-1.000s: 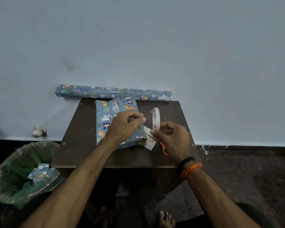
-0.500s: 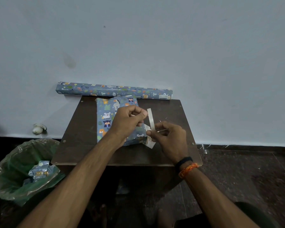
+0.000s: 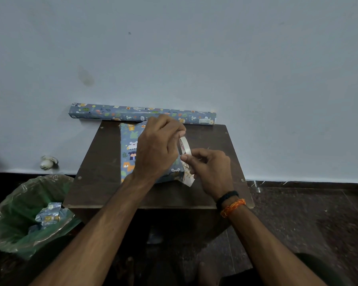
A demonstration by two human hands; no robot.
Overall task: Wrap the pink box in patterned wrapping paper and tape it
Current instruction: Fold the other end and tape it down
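- While both hands are working above it, the dark brown wooden table (image 3: 103, 162) is carrying the box wrapped in blue animal-print paper (image 3: 129, 149), long axis running from the person toward the wall.
- Rolled blue patterned wrapping paper (image 3: 116, 113) is lying along the wall behind; a green-lined bin (image 3: 12, 219) is sitting at the left, well apart.
- Left hand (image 3: 156, 148) is hovering over the box, fingers pinching what seems the tape's free end.
- Right hand (image 3: 210, 169) is pinching the white tape roll (image 3: 183, 145), just beside the box's right end, where an unfolded white paper flap (image 3: 188, 178) is sticking out; the right hand is nearer to it.
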